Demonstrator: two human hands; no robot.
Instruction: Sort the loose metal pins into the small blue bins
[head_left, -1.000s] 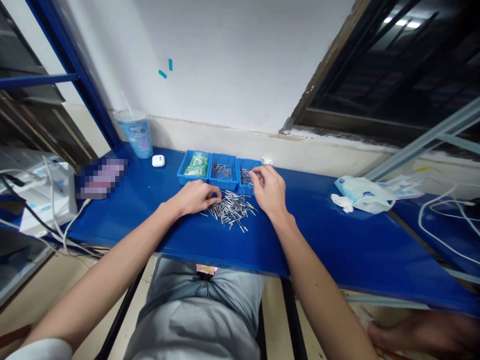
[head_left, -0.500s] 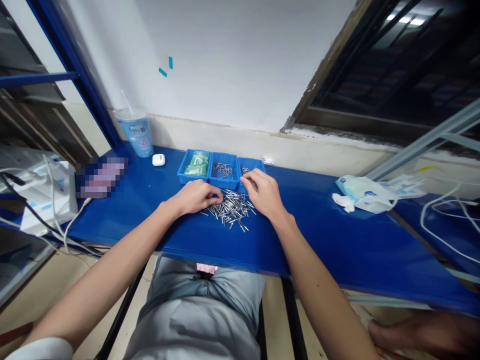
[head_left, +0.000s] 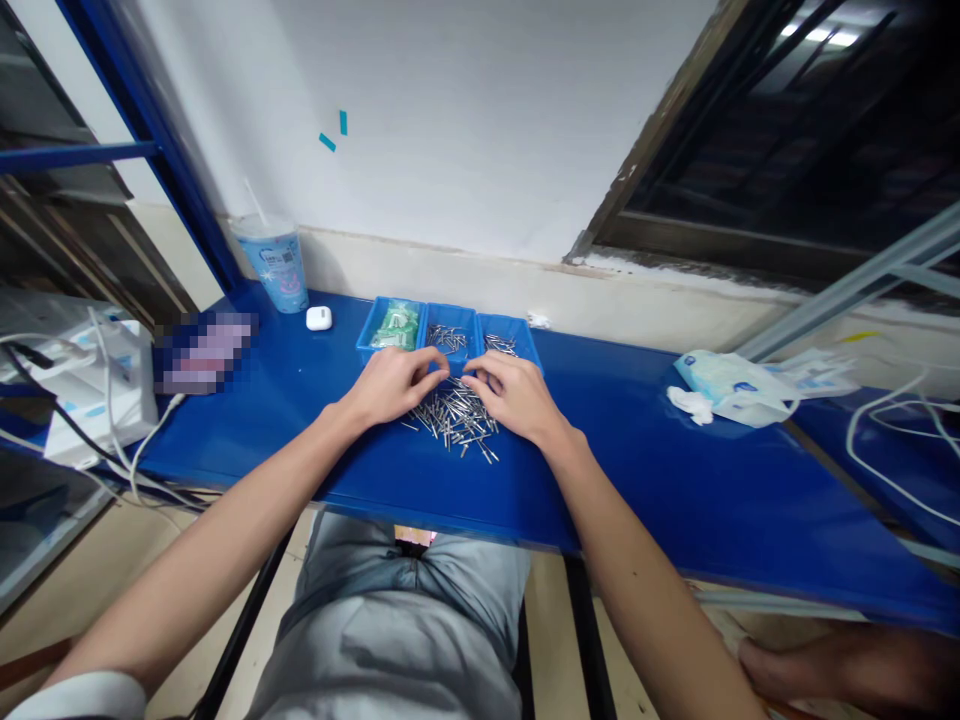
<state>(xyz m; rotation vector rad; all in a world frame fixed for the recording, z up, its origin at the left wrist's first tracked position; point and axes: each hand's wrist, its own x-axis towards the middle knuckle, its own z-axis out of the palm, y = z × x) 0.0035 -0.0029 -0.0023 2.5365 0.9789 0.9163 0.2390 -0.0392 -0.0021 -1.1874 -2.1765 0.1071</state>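
A loose pile of small metal pins [head_left: 454, 418] lies on the blue table [head_left: 652, 480] in front of three blue bins. My left hand [head_left: 390, 385] rests at the pile's left edge, fingers curled in a pinch over the pins. My right hand [head_left: 510, 393] sits at the pile's right edge, fingers bent and pinching toward the left hand. What either pinch holds is too small to see. The left bin [head_left: 395, 328] holds green packets, the middle bin [head_left: 448, 335] and the right bin [head_left: 510, 338] hold metal pins.
A blue drink cup with a straw [head_left: 275, 262] and a white earbud case [head_left: 319, 318] stand at the back left. White boxes with cables [head_left: 82, 390] sit far left. A tissue pack [head_left: 731, 385] and white cables [head_left: 900, 440] lie right.
My right hand has come back from the right bin to the pile, moving left and toward me. My left hand has shifted slightly forward over the pins.
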